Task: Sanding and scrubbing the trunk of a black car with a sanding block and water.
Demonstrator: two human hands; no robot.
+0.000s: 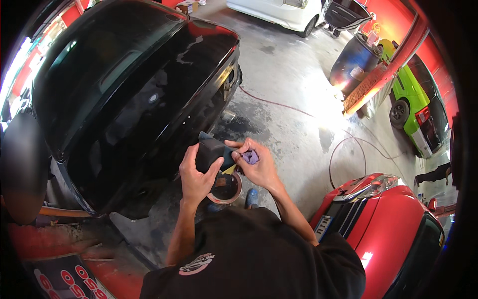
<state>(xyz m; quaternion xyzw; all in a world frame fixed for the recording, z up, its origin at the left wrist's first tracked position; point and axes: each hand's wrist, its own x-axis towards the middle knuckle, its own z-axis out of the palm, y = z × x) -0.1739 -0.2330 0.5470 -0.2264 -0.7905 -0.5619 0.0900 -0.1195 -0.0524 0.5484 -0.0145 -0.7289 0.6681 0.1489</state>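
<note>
Now the left hand (193, 170) curls half-open around a black block (209, 153), right of the black car (164, 94); the right hand (260, 167), tightly bent, grips a purple cloth (250, 157).

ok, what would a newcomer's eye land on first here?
Probably the glossy black car filling the upper left, with the red car at lower right and the lime-green one at the right edge close behind. Then the centre: the left hand grips a dark block, and the right hand, beside it, holds a crumpled purple scrap.
</note>
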